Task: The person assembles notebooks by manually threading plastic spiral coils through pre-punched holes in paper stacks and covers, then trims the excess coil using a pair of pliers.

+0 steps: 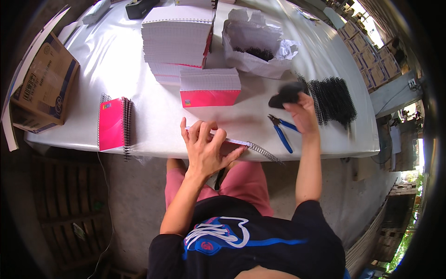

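Observation:
Near the table's front edge, my left hand [204, 146] grips a thin notebook [237, 141], fingers bent over its edge. A dark spiral binding coil [264, 151] sticks out from the notebook's right end and hangs past the table edge. My right hand [303, 115] is raised over the table to the right, its fingers closed on a dark black object [286, 95]; motion blur hides what kind it is. Below that hand lie pliers with blue handles [282, 135]. Ahead of my left hand stands a short stack of pink-covered notebooks [210, 96].
A tall stack of punched pages [174, 44] rises behind. A paper-lined box [255, 60] holds black coils, with a heap of coils [332, 100] to its right. Bound pink notebooks [111, 124] lie at left, beside a cardboard box [46, 83].

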